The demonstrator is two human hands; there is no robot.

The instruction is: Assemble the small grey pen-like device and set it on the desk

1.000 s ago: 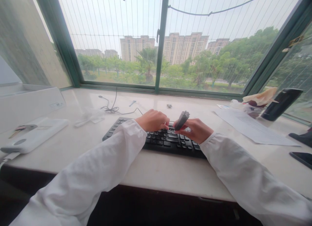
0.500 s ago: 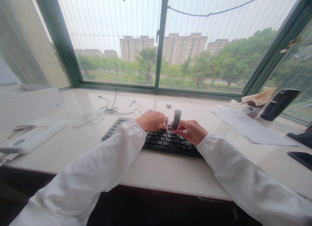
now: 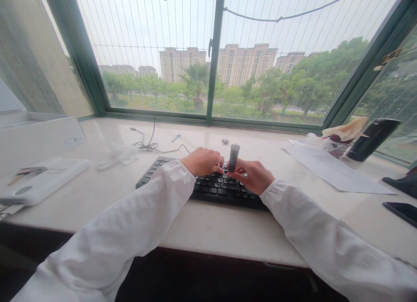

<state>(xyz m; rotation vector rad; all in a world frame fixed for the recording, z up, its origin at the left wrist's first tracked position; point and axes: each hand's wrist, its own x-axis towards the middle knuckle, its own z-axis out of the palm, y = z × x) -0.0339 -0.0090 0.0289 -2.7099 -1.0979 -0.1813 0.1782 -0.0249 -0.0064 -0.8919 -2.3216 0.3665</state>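
Observation:
A black keyboard (image 3: 215, 191) lies at a slant on the white counter, under both hands. My left hand (image 3: 202, 161) rests over its back middle, fingers curled and thumb low against the keys; whatever the fingertips may pinch is hidden. Just right of it, my right hand (image 3: 254, 174) grips the lower end of a dark grey, narrow block-like tool (image 3: 233, 158) between thumb and fingers. The tool stands nearly upright over the keys, its uneven end up. Its lower tip is hidden by the fingers, so contact with the keys cannot be made out.
Behind the keyboard lie a thin cable (image 3: 150, 145), a small blue strip (image 3: 176, 138) and small dark pieces (image 3: 225, 142). To the left are clear plastic (image 3: 119, 158) and a white device (image 3: 48, 180) with keys on it. Paper (image 3: 339, 172) and a phone (image 3: 402, 211) lie right.
My right hand and the upright tool have shifted slightly left, closer to my left hand. The left hand stays in place.

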